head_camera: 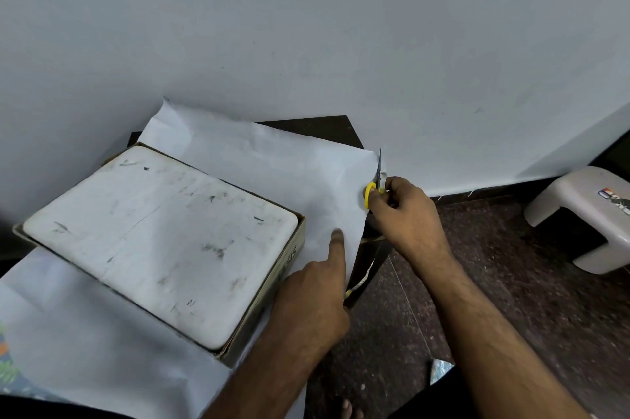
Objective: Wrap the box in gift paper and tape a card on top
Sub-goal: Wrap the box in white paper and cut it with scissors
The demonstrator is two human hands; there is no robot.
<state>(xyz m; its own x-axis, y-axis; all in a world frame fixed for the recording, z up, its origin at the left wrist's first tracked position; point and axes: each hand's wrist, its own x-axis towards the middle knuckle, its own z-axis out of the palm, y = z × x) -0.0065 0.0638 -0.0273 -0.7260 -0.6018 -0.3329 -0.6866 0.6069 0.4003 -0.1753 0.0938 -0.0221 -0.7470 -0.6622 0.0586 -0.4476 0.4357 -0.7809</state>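
A cardboard box (283,268) with a scuffed white foam slab (163,234) in it lies on a sheet of gift paper (272,159), white side up, on a small dark table (324,127). My left hand (313,296) rests on the paper right of the box, index finger pointing along the sheet. My right hand (405,214) grips yellow-handled scissors (373,186) at the paper's right edge, blades pointing away from me. A thin strip of paper (361,279) hangs down off the table edge below. No card is in view.
A pale wall stands directly behind the table. A white plastic stool (586,214) sits on the dark speckled floor at the right. A printed scrap (439,369) lies on the floor, and my toes (347,408) show at the bottom.
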